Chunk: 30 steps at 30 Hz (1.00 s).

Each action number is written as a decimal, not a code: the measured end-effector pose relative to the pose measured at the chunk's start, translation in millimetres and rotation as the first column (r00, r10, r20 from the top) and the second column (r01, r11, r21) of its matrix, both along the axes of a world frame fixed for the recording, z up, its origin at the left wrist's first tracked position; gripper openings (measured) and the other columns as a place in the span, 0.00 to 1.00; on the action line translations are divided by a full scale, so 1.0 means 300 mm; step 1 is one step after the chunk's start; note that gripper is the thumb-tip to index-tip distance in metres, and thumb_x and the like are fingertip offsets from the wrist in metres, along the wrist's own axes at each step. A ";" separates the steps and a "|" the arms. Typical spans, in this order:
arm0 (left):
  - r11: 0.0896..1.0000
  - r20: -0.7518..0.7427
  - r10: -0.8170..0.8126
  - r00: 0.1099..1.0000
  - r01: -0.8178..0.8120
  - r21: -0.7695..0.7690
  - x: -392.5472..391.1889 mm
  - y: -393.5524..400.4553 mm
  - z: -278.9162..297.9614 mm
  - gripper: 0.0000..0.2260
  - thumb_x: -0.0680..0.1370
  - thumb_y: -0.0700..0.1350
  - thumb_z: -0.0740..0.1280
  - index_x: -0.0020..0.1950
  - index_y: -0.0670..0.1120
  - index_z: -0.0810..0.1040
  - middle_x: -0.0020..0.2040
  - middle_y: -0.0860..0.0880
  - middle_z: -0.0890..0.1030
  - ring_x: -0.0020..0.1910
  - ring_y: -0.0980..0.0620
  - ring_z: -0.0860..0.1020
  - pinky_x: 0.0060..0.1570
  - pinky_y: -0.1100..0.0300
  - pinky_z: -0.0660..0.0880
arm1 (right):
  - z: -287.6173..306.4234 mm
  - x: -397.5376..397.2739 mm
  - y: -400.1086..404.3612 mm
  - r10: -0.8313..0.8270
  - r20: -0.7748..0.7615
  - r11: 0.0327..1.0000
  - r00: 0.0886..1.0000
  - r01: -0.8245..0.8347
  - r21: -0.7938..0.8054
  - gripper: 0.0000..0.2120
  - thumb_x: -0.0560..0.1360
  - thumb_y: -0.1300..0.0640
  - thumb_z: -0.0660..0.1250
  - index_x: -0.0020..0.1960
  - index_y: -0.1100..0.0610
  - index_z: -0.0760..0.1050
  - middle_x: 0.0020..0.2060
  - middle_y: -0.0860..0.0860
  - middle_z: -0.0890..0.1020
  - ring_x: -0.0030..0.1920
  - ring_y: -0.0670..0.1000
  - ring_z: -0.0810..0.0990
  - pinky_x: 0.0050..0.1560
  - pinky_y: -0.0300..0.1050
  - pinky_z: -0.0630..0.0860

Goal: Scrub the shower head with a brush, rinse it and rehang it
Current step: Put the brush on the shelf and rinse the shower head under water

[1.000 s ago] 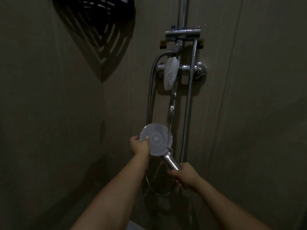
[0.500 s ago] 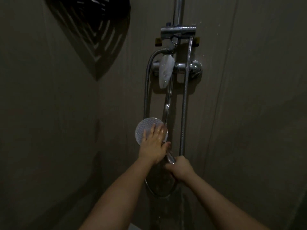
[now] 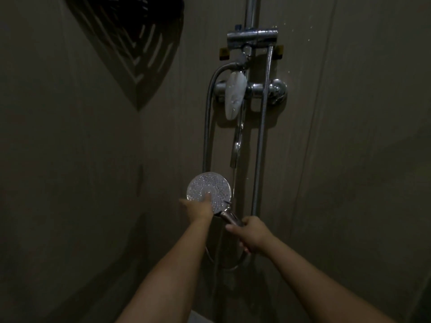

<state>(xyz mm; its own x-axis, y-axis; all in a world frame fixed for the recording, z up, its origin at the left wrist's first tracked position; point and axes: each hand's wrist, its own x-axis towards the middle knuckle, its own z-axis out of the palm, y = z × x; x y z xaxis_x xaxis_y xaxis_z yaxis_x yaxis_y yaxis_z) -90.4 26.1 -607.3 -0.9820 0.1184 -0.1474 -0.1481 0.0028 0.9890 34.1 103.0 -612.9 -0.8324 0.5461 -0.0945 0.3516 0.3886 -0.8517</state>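
Observation:
The round shower head (image 3: 211, 187) faces me, its wet nozzle plate catching light, low in the dim stall. My right hand (image 3: 250, 234) grips its chrome handle (image 3: 231, 217) just below the head. My left hand (image 3: 199, 209) touches the lower left of the plate with its fingers; blur hides their exact shape. A thin stream of water (image 3: 238, 141) falls from the tap spout above, just right of the head. No brush is in view.
The chrome mixer tap with a white lever (image 3: 234, 97) sits on the wall above. A riser pipe (image 3: 251, 17) with a bracket (image 3: 253, 36) runs upward. Two metal hoses (image 3: 261, 141) hang alongside. A dark corner shelf (image 3: 130, 31) is at the upper left.
My left hand slid from covering the plate's middle down to its lower left edge, uncovering the nozzles. My right hand kept hold of the handle.

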 end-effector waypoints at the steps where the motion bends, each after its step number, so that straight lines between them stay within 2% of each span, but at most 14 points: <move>1: 0.989 0.068 -0.036 0.997 0.026 0.149 0.009 0.003 0.001 0.31 0.76 0.49 0.66 0.73 0.39 0.59 0.69 0.37 0.70 0.65 0.38 0.72 0.63 0.45 0.71 | 0.003 -0.005 -0.007 0.002 -0.023 0.999 1.000 -0.004 -0.052 0.15 0.75 0.48 0.66 0.38 0.58 0.69 0.18 0.50 0.73 0.14 0.45 0.69 0.17 0.33 0.65; 2: 0.961 0.111 -0.070 0.991 0.037 0.273 0.025 0.009 0.002 0.23 0.77 0.47 0.65 0.68 0.38 0.66 0.62 0.37 0.76 0.58 0.39 0.77 0.55 0.47 0.76 | 0.006 -0.013 -0.015 0.001 -0.042 0.996 0.999 -0.005 -0.093 0.17 0.76 0.47 0.63 0.36 0.59 0.68 0.16 0.50 0.73 0.13 0.46 0.68 0.17 0.32 0.65; 4: 0.892 0.174 -0.183 0.967 0.089 0.443 0.068 0.023 0.003 0.14 0.79 0.43 0.61 0.60 0.35 0.73 0.52 0.38 0.78 0.46 0.42 0.79 0.44 0.52 0.76 | 0.013 -0.035 -0.028 -0.009 -0.077 0.982 0.997 -0.006 -0.187 0.22 0.79 0.44 0.57 0.34 0.60 0.69 0.14 0.49 0.73 0.13 0.46 0.68 0.17 0.32 0.65; 7: 0.823 0.238 -0.448 0.861 0.294 0.486 0.121 0.036 -0.013 0.12 0.79 0.47 0.61 0.53 0.39 0.78 0.51 0.41 0.82 0.44 0.46 0.79 0.46 0.55 0.74 | 0.023 -0.063 -0.051 -0.050 -0.067 0.947 0.997 0.026 -0.320 0.27 0.80 0.43 0.48 0.37 0.60 0.72 0.14 0.50 0.73 0.14 0.47 0.70 0.17 0.32 0.66; 9: 0.806 0.257 -0.515 0.818 0.360 0.470 0.120 0.028 -0.023 0.11 0.79 0.47 0.61 0.51 0.41 0.79 0.45 0.45 0.84 0.44 0.49 0.80 0.44 0.56 0.73 | 0.008 -0.071 -0.064 -0.054 -0.074 0.924 0.996 0.021 -0.382 0.27 0.81 0.43 0.46 0.38 0.61 0.72 0.14 0.51 0.72 0.14 0.47 0.70 0.18 0.32 0.66; 11: 0.806 0.255 -0.486 0.836 0.315 0.502 0.110 0.020 -0.023 0.07 0.79 0.42 0.61 0.47 0.42 0.77 0.37 0.47 0.82 0.40 0.51 0.79 0.40 0.57 0.74 | -0.022 -0.061 -0.069 0.002 -0.105 0.905 0.995 -0.047 -0.422 0.24 0.81 0.44 0.50 0.39 0.60 0.72 0.18 0.52 0.74 0.16 0.46 0.72 0.19 0.34 0.69; 14: 0.810 0.187 -0.402 0.896 0.253 0.528 0.099 0.007 -0.006 0.05 0.79 0.40 0.60 0.48 0.42 0.75 0.39 0.48 0.79 0.39 0.53 0.76 0.40 0.58 0.74 | -0.075 -0.030 -0.059 0.128 -0.039 0.945 0.991 -0.133 -0.299 0.11 0.78 0.48 0.60 0.44 0.56 0.71 0.30 0.52 0.76 0.23 0.46 0.75 0.23 0.37 0.73; 17: 0.772 0.173 -0.354 0.919 0.183 0.608 0.093 0.003 0.011 0.09 0.80 0.38 0.58 0.41 0.43 0.74 0.33 0.51 0.81 0.38 0.53 0.75 0.40 0.58 0.73 | -0.113 -0.023 -0.033 0.009 -0.006 0.968 1.000 -0.010 -0.253 0.06 0.76 0.60 0.65 0.44 0.56 0.67 0.29 0.54 0.72 0.24 0.49 0.71 0.19 0.36 0.71; 21: 0.748 0.207 -0.337 0.919 0.127 0.652 0.101 0.000 0.029 0.08 0.79 0.37 0.60 0.42 0.44 0.74 0.39 0.47 0.75 0.38 0.52 0.73 0.43 0.56 0.72 | -0.109 -0.047 -0.008 -0.303 -0.196 0.820 0.933 0.151 -0.552 0.07 0.79 0.66 0.57 0.43 0.57 0.67 0.33 0.56 0.70 0.29 0.53 0.72 0.19 0.37 0.74; 23: 0.730 0.206 -0.328 0.922 0.109 0.675 0.108 -0.002 0.026 0.05 0.79 0.37 0.61 0.50 0.41 0.76 0.47 0.44 0.77 0.45 0.49 0.76 0.54 0.53 0.73 | -0.089 -0.062 -0.003 -0.362 -0.267 0.721 0.893 0.087 -0.688 0.08 0.80 0.66 0.53 0.55 0.60 0.69 0.42 0.59 0.75 0.41 0.60 0.78 0.34 0.42 0.80; 24: 0.716 0.212 -0.316 0.925 0.086 0.692 0.117 -0.004 0.031 0.08 0.79 0.36 0.61 0.57 0.38 0.75 0.52 0.43 0.76 0.51 0.47 0.76 0.59 0.52 0.72 | -0.084 -0.069 0.005 -0.379 -0.295 0.690 0.877 0.055 -0.722 0.11 0.81 0.66 0.51 0.61 0.62 0.68 0.48 0.61 0.77 0.49 0.62 0.79 0.43 0.46 0.79; 26: 0.691 0.241 -0.279 0.930 0.020 0.723 0.122 -0.007 0.033 0.15 0.79 0.36 0.61 0.65 0.37 0.72 0.58 0.40 0.76 0.60 0.44 0.75 0.65 0.50 0.70 | -0.071 -0.071 0.016 -0.387 -0.322 0.669 0.864 0.023 -0.743 0.14 0.81 0.63 0.51 0.65 0.61 0.66 0.58 0.62 0.76 0.53 0.59 0.78 0.49 0.47 0.75; 28: 0.662 0.259 -0.248 0.934 -0.032 0.749 0.122 -0.018 0.037 0.12 0.79 0.36 0.61 0.62 0.38 0.73 0.54 0.42 0.78 0.58 0.44 0.76 0.65 0.49 0.71 | -0.059 -0.075 0.025 -0.367 -0.320 0.667 0.874 0.007 -0.745 0.15 0.81 0.62 0.51 0.65 0.59 0.67 0.59 0.60 0.75 0.50 0.55 0.78 0.47 0.46 0.75; 30: 0.647 0.270 -0.222 0.937 -0.066 0.760 0.114 -0.026 0.040 0.05 0.79 0.36 0.60 0.52 0.40 0.74 0.45 0.45 0.77 0.50 0.47 0.76 0.64 0.50 0.72 | -0.051 -0.087 0.035 -0.345 -0.303 0.665 0.888 0.003 -0.747 0.16 0.81 0.63 0.52 0.67 0.60 0.66 0.59 0.59 0.76 0.49 0.54 0.77 0.47 0.45 0.75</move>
<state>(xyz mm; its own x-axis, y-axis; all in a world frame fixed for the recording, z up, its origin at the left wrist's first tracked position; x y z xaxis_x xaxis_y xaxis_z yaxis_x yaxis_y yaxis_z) -56.3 18.2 -595.3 -0.8773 0.4019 -0.2623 -0.4783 -0.6870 0.5471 7.9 113.4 -628.2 -0.7809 0.5879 -0.2112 -0.0777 -0.4269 -0.9009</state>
